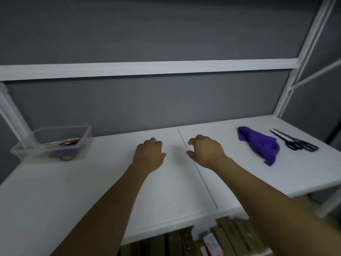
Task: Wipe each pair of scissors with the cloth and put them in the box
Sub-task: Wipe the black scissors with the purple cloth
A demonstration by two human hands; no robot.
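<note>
A clear plastic box [86, 137] stands at the far left of the white table [73, 191]. Red-handled scissors [71, 141] lie inside it, with a dark-handled pair beneath, blurred. A crumpled purple cloth [260, 145] lies at the right. Just right of it rest black scissors [295, 143], blades pointing to the back left. My left hand [149, 156] and my right hand [205, 152] hover over the table's middle, fingers curled down, holding nothing. Both are well apart from the cloth and the box.
A grey wall with a white rail [147, 69] runs behind the table. A white frame post [295, 76] rises at the right corner. A seam [199, 170] crosses the tabletop. Cardboard and boxes [221, 237] sit below the front edge.
</note>
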